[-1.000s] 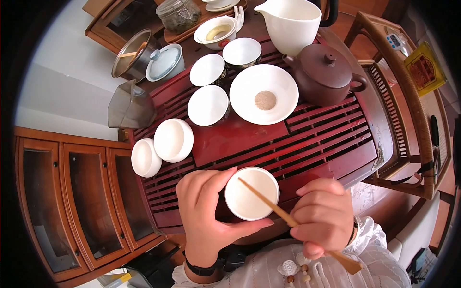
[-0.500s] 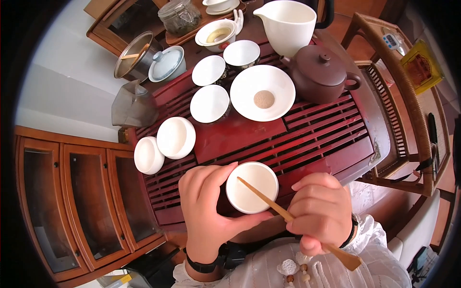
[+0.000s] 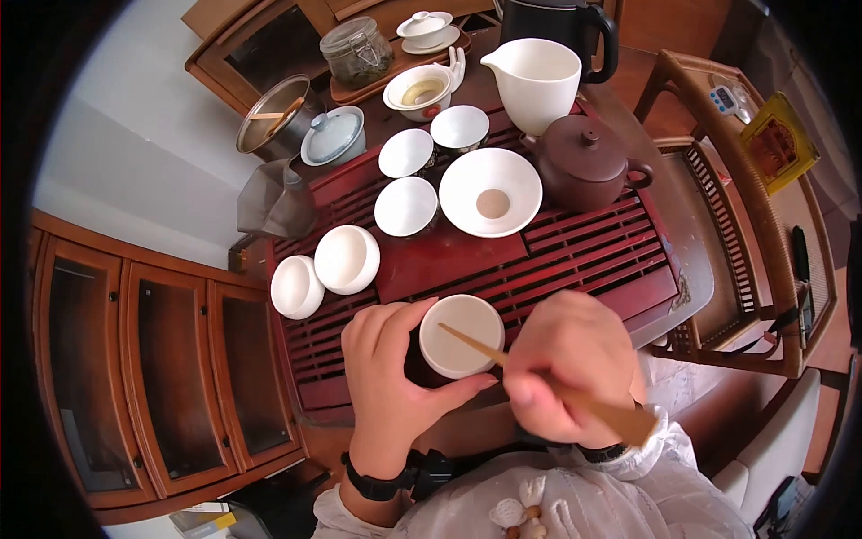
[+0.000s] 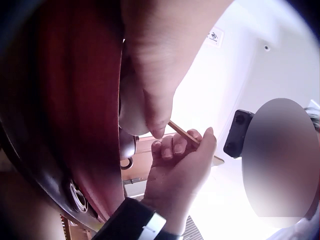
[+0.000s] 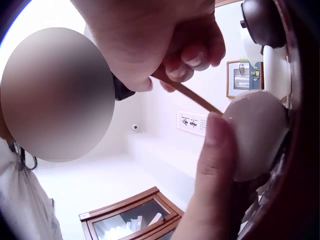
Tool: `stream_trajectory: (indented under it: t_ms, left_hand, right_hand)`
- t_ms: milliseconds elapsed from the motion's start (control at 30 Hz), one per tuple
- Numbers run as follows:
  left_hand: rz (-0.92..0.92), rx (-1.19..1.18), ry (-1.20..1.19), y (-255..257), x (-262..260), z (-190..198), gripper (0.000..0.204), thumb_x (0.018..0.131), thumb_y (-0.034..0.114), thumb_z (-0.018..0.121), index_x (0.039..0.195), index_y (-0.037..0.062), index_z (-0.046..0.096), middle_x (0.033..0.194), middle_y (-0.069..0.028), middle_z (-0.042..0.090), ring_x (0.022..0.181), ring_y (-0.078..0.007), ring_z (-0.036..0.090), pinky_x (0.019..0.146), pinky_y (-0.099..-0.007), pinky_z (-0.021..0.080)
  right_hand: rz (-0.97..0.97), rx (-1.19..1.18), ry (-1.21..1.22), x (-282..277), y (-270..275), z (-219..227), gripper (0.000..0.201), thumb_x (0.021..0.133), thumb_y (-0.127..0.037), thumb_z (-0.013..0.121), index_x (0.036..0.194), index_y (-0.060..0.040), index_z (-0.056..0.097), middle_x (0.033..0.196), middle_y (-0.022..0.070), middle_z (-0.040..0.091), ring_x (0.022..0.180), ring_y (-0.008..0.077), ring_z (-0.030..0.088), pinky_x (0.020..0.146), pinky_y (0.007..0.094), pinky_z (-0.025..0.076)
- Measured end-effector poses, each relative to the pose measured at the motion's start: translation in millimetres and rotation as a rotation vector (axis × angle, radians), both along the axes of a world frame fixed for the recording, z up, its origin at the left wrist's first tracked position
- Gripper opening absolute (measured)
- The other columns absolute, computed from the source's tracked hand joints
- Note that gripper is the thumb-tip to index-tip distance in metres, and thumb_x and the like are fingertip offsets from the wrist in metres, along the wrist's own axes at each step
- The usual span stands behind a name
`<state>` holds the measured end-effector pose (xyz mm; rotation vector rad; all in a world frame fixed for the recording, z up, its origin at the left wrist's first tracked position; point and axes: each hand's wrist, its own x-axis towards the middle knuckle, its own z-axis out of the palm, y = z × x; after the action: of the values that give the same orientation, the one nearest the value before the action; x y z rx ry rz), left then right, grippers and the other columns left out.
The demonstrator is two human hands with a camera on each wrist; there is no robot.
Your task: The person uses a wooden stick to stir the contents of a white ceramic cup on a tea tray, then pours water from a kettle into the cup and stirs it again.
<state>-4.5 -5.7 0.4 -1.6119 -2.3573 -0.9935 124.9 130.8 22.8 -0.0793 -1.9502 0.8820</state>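
Your left hand [image 3: 388, 373] has thumb and fingers curved round the white cup [image 3: 449, 359], mouth up, over the near edge of the slatted red tray [image 3: 422, 265]. Your right hand [image 3: 575, 359], just right of that cup, is closed round the wooden stick [image 3: 630, 422]; thin end is inside the cup mouth, wide end sticks out past the palm toward you. Can't tell if the tip touches the cup wall. Left and beyond your left grip: two small white cups [image 3: 347, 260], side by side on the tray. Straight beyond the gripped cup: wide white bowl [image 3: 462, 184] with a round tan patch, three dark-sided cups [image 3: 406, 207] near its left and far side. Brown teapot [image 3: 579, 162], lid on, sits right of the bowl; white pitcher [image 3: 537, 94] behind the teapot. Farthest out from both hands: glass jar [image 3: 356, 56] to the left, black kettle [image 3: 549, 27] to the right.
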Motion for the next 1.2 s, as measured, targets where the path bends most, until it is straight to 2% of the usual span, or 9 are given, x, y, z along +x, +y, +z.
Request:
stream_trajectory:
  t_ms: [33, 67, 167, 233, 467, 733, 833, 1000, 1200]
  left_hand:
    - [0.002, -0.004, -0.001, 1, 0, 0, 0.073, 0.05, 0.042, 0.089, 0.11, 0.0103, 0.063, 0.102, -0.004, 0.062, 0.093, -0.0266, 0.057, 0.084, -0.0408, 0.041]
    - [0.032, -0.011, -0.008, 1, 1, 1, 0.073, 0.05, 0.042, 0.089, 0.11, 0.0104, 0.063, 0.102, -0.004, 0.062, 0.093, -0.0265, 0.057, 0.084, -0.0405, 0.041]
    - [0.068, -0.015, -0.028, 1, 2, 1, 0.073, 0.049, 0.043, 0.09, 0.109, 0.0104, 0.063, 0.102, -0.0041, 0.062, 0.094, -0.0264, 0.057, 0.085, -0.0403, 0.041]
    - [0.067, -0.016, -0.036, 0, 2, 3, 0.073, 0.049, 0.043, 0.09, 0.109, 0.0104, 0.063, 0.102, -0.0042, 0.062, 0.094, -0.0265, 0.057, 0.085, -0.0403, 0.041]
    - [0.05, -0.051, -0.049, -2, 1, 6, 0.078, 0.049, 0.049, 0.089, 0.11, 0.0096, 0.064, 0.103, -0.0048, 0.061, 0.095, -0.0268, 0.056, 0.086, -0.0411, 0.04]
    - [0.055, -0.053, -0.064, -2, 3, 7, 0.083, 0.045, 0.045, 0.091, 0.112, 0.0061, 0.061, 0.104, -0.01, 0.06, 0.098, -0.0317, 0.054, 0.087, -0.0439, 0.042]
    - [0.063, -0.035, -0.066, -2, 2, 5, 0.078, 0.048, 0.047, 0.09, 0.111, 0.0093, 0.064, 0.103, -0.0054, 0.061, 0.096, -0.0271, 0.055, 0.086, -0.0411, 0.041]
    - [0.022, -0.045, -0.023, -2, 1, 5, 0.086, 0.043, 0.045, 0.091, 0.112, 0.0031, 0.061, 0.103, -0.011, 0.059, 0.095, -0.0305, 0.055, 0.085, -0.0419, 0.044]
    - [0.033, -0.04, -0.015, -1, 1, 3, 0.091, 0.046, 0.057, 0.088, 0.112, 0.0013, 0.061, 0.105, -0.0115, 0.059, 0.096, -0.0298, 0.056, 0.085, -0.0409, 0.045]
  right_hand:
    - [0.069, 0.006, -0.01, 3, 2, -7, 0.025, 0.073, -0.02, 0.077, 0.071, -0.0116, 0.053, 0.061, 0.0012, 0.053, 0.05, 0.0188, 0.052, 0.048, 0.0298, 0.037]
    - [0.208, 0.036, -0.063, 8, 8, -9, 0.019, 0.086, -0.022, 0.068, 0.085, -0.0064, 0.057, 0.069, 0.0048, 0.059, 0.053, 0.0246, 0.055, 0.052, 0.0362, 0.04]
    - [0.248, 0.062, -0.044, 2, 9, -10, 0.023, 0.086, -0.026, 0.07, 0.085, -0.0057, 0.057, 0.068, 0.0056, 0.059, 0.053, 0.0249, 0.055, 0.052, 0.036, 0.04]
    - [0.236, -0.085, 0.054, -3, 9, -12, 0.024, 0.071, -0.022, 0.081, 0.08, -0.0089, 0.063, 0.065, 0.0021, 0.055, 0.054, 0.0191, 0.054, 0.051, 0.0305, 0.038]
    - [0.363, -0.022, -0.033, 21, 34, -10, 0.03, 0.075, -0.028, 0.081, 0.081, -0.0054, 0.062, 0.063, 0.0039, 0.056, 0.051, 0.0215, 0.053, 0.049, 0.031, 0.039]
    - [0.199, 0.249, 0.084, 15, 22, -14, 0.043, 0.099, -0.039, 0.051, 0.075, -0.0042, 0.056, 0.053, 0.0005, 0.05, 0.041, 0.0148, 0.047, 0.045, 0.0286, 0.047]
    - [0.275, 0.262, 0.069, 12, 17, -14, 0.041, 0.098, -0.041, 0.055, 0.076, -0.0053, 0.056, 0.057, -0.0008, 0.051, 0.045, 0.0133, 0.05, 0.049, 0.0268, 0.048]
    - [0.393, 0.301, 0.109, 5, 16, -12, 0.032, 0.092, -0.034, 0.064, 0.075, -0.0073, 0.058, 0.059, -0.0021, 0.051, 0.048, 0.0123, 0.05, 0.053, 0.0248, 0.048]
    - [0.45, 0.284, 0.131, 4, 2, -17, 0.03, 0.095, -0.031, 0.058, 0.078, -0.0061, 0.058, 0.06, -0.0008, 0.051, 0.049, 0.0122, 0.049, 0.052, 0.0266, 0.048]
